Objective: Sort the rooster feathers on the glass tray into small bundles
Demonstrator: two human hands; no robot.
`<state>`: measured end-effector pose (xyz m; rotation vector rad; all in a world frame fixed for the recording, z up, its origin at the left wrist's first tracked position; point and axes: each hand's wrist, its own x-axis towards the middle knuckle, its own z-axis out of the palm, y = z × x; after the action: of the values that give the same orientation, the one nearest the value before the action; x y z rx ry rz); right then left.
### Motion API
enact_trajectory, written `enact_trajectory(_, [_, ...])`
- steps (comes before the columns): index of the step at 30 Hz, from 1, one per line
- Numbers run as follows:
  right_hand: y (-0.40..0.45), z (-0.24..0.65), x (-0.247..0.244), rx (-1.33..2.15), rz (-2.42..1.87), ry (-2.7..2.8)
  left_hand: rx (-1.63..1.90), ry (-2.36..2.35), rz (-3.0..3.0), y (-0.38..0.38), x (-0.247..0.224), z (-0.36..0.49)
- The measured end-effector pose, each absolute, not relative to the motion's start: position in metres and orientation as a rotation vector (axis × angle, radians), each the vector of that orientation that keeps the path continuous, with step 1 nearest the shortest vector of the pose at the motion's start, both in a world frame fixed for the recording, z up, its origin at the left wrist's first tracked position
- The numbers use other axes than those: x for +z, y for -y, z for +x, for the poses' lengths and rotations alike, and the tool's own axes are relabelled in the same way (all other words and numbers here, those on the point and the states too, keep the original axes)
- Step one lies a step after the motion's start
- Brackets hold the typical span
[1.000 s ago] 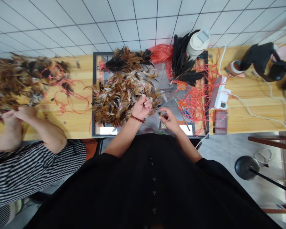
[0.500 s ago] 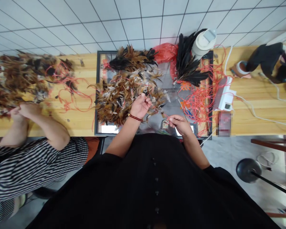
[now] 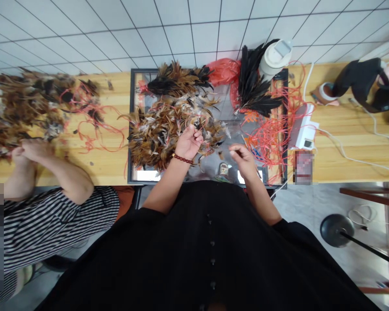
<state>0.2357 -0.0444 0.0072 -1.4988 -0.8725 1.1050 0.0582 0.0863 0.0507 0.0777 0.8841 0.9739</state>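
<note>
Two surfaces meet our eyes: a pale wooden table (image 3: pixel 113 90) running nine to three o'clock along a white tiled wall (image 3: pixel 175 26), and the dark-framed see-through panel (image 3: pixel 132 88) amid it. On that panel, at the view's ten o'clock, we find the brown feather heap (image 3: pixel 162 129), its long axis roughly nine to three, single feathers pointing every way. Our left hand (image 3: pixel 189 141) curls over its four-o'clock edge, our right hand (image 3: pixel 243 159) is well apart towards three o'clock (whether either's fingers clamp anything, we cannot tell).
</note>
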Motion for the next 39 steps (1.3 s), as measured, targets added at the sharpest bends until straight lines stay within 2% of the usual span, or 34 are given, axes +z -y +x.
enact_trajectory(4, [0.020,0.209,0.004,1.265,-1.463,1.000,0.972,-0.913,0.073,-0.086,0.054,0.060])
enact_trajectory(8, [0.008,0.189,-0.006,1.519,-1.391,0.827,0.996,-0.911,0.089,-0.086,0.056,0.057])
enact_trajectory(12, [0.015,0.196,-0.006,1.560,-1.326,0.648,1.010,-0.942,0.156,-0.085,0.054,0.050])
enact_trajectory(17, [0.021,0.214,-0.009,1.428,-1.370,0.631,0.985,-1.008,0.173,-0.082,0.056,0.052])
enact_trajectory(22, [0.024,0.216,-0.003,0.835,-1.761,0.917,0.923,-0.999,0.094,-0.079,0.061,0.063])
enact_trajectory(25, [0.024,0.205,0.015,0.716,-1.768,1.062,0.922,-0.999,0.114,-0.075,0.064,0.069])
enact_trajectory(29, [0.010,0.184,0.027,0.918,-1.594,1.059,0.893,-1.016,0.278,-0.067,0.067,0.078])
enact_trajectory(36, [0.010,0.204,0.027,1.602,-1.200,0.467,0.986,-1.083,0.353,-0.075,0.067,0.066])
enact_trajectory(39, [0.021,0.218,0.030,1.648,-1.171,0.406,1.002,-1.044,0.341,-0.081,0.070,0.058])
